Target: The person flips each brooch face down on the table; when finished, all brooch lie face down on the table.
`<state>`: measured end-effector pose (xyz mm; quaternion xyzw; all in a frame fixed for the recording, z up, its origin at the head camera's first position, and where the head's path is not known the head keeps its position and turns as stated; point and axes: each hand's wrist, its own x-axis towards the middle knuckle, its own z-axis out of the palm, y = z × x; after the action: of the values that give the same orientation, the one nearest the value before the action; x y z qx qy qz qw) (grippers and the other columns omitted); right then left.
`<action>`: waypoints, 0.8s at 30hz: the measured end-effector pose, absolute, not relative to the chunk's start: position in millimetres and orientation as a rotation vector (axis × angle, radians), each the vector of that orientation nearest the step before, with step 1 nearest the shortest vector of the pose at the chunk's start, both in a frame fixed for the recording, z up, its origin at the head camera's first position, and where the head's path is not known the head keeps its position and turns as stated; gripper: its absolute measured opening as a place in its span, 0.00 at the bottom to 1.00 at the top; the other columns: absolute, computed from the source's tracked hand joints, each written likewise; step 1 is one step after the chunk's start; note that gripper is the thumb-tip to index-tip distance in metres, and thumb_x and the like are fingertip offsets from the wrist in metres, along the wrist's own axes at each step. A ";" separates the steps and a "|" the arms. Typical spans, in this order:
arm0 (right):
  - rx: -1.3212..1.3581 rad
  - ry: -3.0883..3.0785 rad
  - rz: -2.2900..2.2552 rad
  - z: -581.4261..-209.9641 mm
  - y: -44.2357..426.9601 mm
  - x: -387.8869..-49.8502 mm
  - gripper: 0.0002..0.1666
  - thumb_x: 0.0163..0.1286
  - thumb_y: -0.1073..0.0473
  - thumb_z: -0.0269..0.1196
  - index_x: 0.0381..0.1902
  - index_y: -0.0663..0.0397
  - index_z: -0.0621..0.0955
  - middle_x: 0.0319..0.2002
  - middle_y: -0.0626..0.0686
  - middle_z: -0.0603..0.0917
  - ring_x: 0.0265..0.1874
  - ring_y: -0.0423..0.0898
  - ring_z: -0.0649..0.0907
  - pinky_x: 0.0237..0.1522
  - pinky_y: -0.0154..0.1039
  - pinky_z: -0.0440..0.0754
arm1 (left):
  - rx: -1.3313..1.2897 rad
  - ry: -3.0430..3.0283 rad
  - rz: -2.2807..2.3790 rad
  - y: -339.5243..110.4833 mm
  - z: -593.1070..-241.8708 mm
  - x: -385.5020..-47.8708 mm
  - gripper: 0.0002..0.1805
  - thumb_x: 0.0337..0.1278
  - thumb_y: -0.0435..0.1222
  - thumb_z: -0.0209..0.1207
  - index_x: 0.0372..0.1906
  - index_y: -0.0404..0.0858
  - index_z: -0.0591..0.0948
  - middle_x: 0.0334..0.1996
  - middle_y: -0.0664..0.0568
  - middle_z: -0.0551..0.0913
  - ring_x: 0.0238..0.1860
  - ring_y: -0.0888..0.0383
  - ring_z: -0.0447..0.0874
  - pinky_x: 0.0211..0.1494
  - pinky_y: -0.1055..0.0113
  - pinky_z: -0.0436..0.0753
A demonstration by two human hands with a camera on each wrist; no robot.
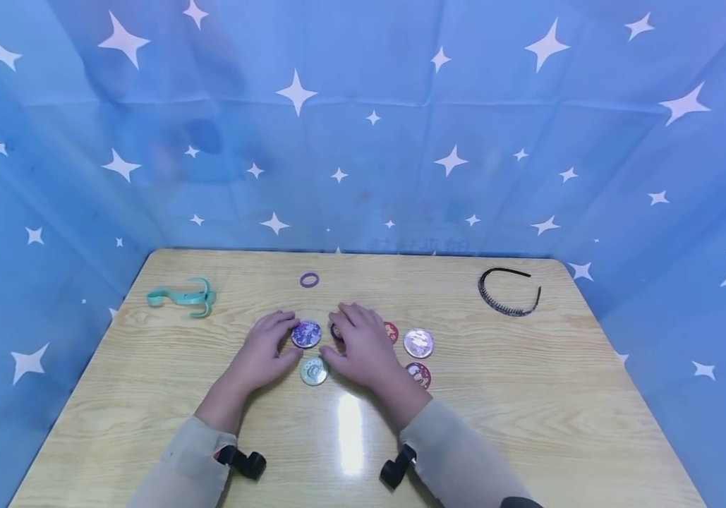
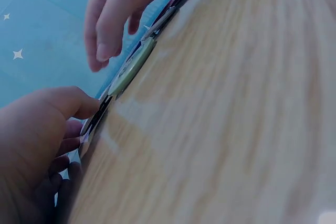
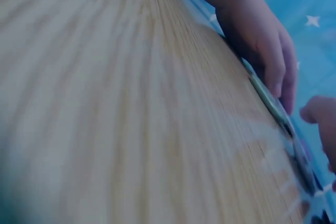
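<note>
In the head view my left hand [image 1: 263,353] has its thumb and fingers around the near side of a round purple-blue badge [image 1: 306,334], and the left wrist view shows its thumb [image 2: 84,103] against a badge edge. My right hand [image 1: 365,349] is over a dark-rimmed badge [image 1: 336,331] and partly hides it, fingers spread and relaxed. Between the hands, a little nearer, lies a pale green badge [image 1: 315,371]. A red badge [image 1: 391,331] shows partly behind the right hand; a second red one [image 1: 419,375] and a silvery one [image 1: 418,343] lie to its right.
A purple ring [image 1: 309,280] lies beyond the hands on the wooden table [image 1: 312,451]. At the far left is a turquoise clip-like object [image 1: 185,297], at the far right a black headband [image 1: 505,305]. A blue starry cloth [image 1: 337,141] hangs behind.
</note>
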<state>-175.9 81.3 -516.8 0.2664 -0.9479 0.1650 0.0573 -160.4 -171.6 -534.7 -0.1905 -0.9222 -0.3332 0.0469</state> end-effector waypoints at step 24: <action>0.784 -2.900 0.554 -529.4 65.6 -176.4 0.31 0.77 0.36 0.61 0.68 0.45 0.83 0.73 0.51 0.78 0.77 0.56 0.70 0.79 0.56 0.59 | -0.548 -2.793 -1.008 -169.3 -540.4 -161.6 0.30 0.63 0.41 0.74 0.67 0.34 0.82 0.66 0.40 0.79 0.72 0.37 0.70 0.76 0.38 0.65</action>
<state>-176.4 65.6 -529.4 0.2564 -0.9485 0.1811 0.0433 -161.6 -169.3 -540.4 -0.1813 -0.9232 -0.3333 0.0611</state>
